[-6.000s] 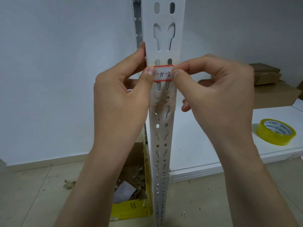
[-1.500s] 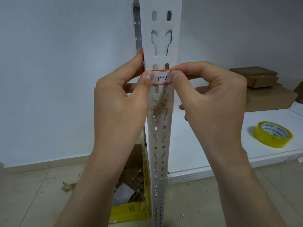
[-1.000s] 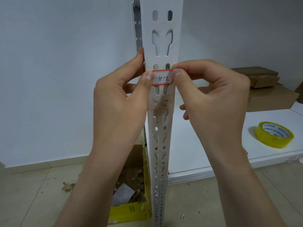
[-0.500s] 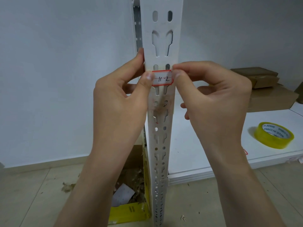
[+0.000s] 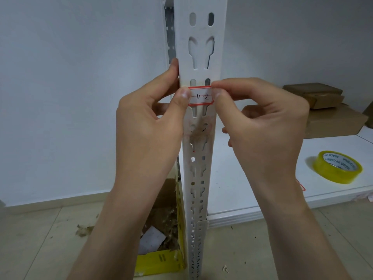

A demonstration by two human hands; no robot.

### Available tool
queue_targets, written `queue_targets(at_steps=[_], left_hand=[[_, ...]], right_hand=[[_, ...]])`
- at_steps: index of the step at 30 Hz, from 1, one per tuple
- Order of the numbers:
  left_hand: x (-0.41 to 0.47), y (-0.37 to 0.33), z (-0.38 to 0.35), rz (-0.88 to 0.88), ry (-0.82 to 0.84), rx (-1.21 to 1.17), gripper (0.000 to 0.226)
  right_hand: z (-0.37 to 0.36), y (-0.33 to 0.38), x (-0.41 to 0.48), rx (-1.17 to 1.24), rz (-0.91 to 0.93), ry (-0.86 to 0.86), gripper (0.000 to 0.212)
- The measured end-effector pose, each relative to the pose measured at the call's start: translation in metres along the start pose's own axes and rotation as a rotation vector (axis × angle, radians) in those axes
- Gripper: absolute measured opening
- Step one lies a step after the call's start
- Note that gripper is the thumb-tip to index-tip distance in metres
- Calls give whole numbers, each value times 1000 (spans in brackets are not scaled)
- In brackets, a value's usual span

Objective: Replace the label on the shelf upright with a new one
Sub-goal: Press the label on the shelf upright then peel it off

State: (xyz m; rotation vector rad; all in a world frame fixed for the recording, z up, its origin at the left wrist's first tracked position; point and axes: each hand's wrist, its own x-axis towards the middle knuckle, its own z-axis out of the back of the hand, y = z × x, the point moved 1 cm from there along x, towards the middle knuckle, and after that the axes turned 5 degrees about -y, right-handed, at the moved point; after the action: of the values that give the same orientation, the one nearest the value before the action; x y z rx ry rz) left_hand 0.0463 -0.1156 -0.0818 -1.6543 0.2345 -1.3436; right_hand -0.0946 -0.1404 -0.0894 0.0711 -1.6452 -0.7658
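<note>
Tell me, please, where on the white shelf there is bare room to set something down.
The white shelf is bare between the shelf upright and the yellow tape roll, and along its front edge. The back right corner is crowded with cardboard boxes. Both hands, the left hand and right hand, block the upright.

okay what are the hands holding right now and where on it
Both hold the red-edged label against the shelf upright: the left hand thumb on its left end, the right hand pinching its right end.
</note>
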Motion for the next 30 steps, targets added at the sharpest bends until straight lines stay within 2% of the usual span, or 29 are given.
queue_targets(at_steps=[5,9,16,21,27,30], left_hand=[[0,0,1,-8,0,-3,42],[1,0,0,-5,3,-7,42],[1,0,1,-10,6,-5,43],[0,1,0,-12,3,1,42],[1,1,0,-16,-2,8,42],[1,1,0,-11,1,-3,43]], right_hand=[[-1,-2,1,-44,42,46,8],[1,0,0,39,-35,9,10],[-3,-3,0,-18,11,56,8],[-2,-1,0,35,-20,2,15],[-1,-6,0,-18,42,40,6],[0,-6,0,31,3,5,10]])
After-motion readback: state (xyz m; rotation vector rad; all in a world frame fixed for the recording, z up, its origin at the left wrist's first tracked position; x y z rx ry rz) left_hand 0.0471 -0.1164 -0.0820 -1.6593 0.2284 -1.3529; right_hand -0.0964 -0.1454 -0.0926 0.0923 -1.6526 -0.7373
